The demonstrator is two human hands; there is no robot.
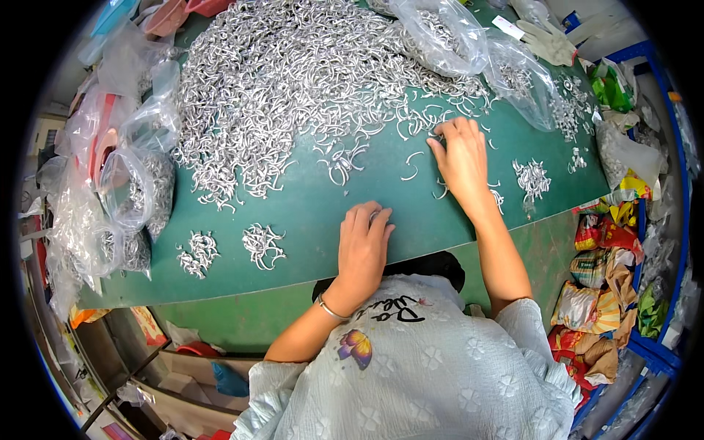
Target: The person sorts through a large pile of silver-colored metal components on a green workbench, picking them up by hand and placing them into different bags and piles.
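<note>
A large heap of small curved silver metal hooks (293, 81) covers the far half of a green table mat (308, 220). My right hand (462, 158) lies flat on the mat at the heap's near right edge, fingertips touching loose hooks. Closer to me, my left hand (363, 246) rests knuckles up with the fingers curled; a glint of metal shows at the fingertips, so it seems to hold a few hooks. Small sorted clusters of hooks (262, 246) lie to its left, and another cluster (532, 178) sits right of my right hand.
Clear plastic bags holding hooks (139, 194) crowd the left edge, and more bags (447, 33) lie at the far right. A white work glove (550, 40) sits at the back right. Coloured wrappers and bags (609, 286) pile beside the table on the right.
</note>
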